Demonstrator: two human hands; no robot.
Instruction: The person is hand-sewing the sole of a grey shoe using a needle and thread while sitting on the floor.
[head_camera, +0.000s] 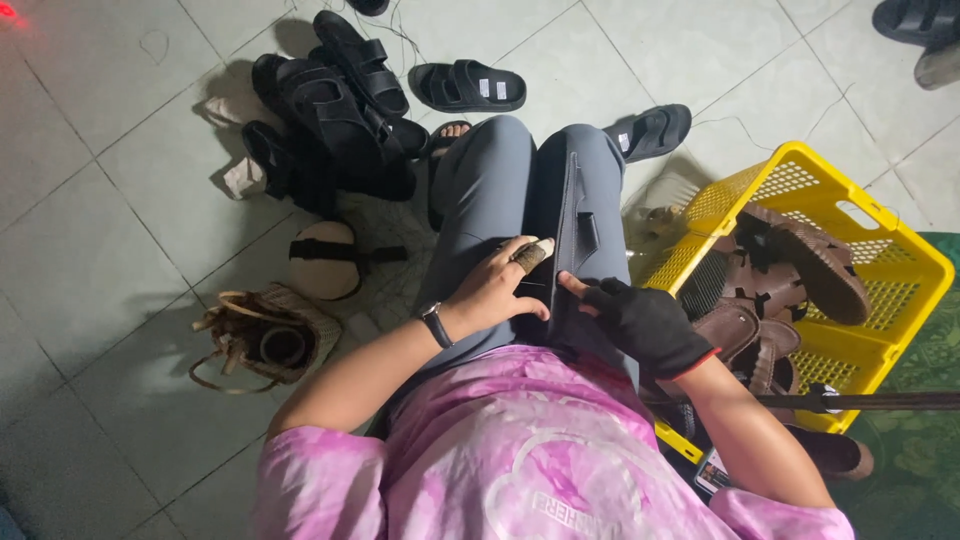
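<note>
Both grips pinch the dark sandal piece (572, 240) upright on the lap: left hand (497, 288) steadies its side, gloved right hand (645, 325) clamps the near end, yellow crate (900, 250) beside

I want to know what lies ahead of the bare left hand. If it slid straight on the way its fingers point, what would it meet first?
Most likely the black sandal held upright on the lap: the left hand already has its fingers against it.

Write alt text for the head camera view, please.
Seen from above, a seated person's bare left hand and black-gloved right hand grip a black sandal on their lap. A yellow crate of brown sandals sits right; black sandals lie ahead.
</note>
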